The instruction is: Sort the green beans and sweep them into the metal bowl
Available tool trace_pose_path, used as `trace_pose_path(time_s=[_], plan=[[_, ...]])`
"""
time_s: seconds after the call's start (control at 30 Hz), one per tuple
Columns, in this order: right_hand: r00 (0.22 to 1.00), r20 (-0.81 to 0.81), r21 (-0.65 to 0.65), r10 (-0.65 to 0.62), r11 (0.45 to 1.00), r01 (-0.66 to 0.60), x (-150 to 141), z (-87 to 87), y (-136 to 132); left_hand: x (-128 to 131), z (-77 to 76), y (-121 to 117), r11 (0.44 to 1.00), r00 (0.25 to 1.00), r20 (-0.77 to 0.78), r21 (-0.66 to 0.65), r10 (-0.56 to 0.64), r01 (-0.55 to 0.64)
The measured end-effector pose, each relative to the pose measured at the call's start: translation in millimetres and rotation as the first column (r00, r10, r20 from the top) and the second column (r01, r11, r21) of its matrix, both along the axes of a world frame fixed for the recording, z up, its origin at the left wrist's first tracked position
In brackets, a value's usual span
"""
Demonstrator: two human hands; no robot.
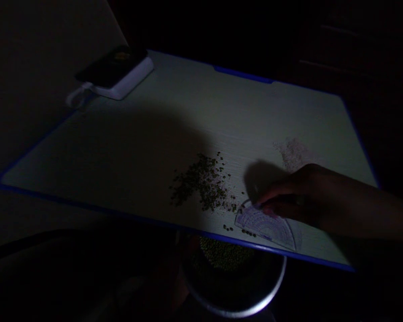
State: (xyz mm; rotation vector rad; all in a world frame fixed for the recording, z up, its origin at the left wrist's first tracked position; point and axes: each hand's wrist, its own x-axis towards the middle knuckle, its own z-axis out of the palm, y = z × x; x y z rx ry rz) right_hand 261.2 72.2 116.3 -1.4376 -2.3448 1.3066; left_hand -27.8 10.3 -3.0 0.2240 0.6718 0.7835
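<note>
My right hand pinches a clear plastic protractor, which lies against the white board near its front edge. Several dark green beans are scattered in a loose pile left of the protractor, and a few sit along its straight edge. Below the front edge is a round metal bowl with green beans inside. At the bowl's left side, my left hand is closed on it; most of its fingers are lost in the dark.
A small patch of pale crumbs lies on the board beyond my right hand. A box-like item with a dark top and white sides, with a white loop, rests at the far left corner. Blue trim edges the board. Surroundings are very dark.
</note>
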Motion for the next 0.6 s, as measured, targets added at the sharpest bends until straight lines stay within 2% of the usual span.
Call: trace_pose_path(time_s=[0.23, 0.37, 0.6], plan=[[0.997, -0.071, 0.104, -0.034, 0.994, 0.041, -16, -6.3, -2, 10, -19.4, -16, 0.997, 0.999, 0.007, -0.075, 0.035, -0.035], [0.991, -0.133, 0.163, -0.004, 0.986, 0.026, -26, -7.3, -4, 12, -23.0, -20, 0.993, 0.998, 0.030, -0.107, 0.046, -0.043], [0.980, -0.200, 0.104, 0.019, 0.995, 0.002, -30, -9.8, -4, 15, -21.3, -21, 0.992, 0.997, 0.054, -0.114, 0.055, -0.048]])
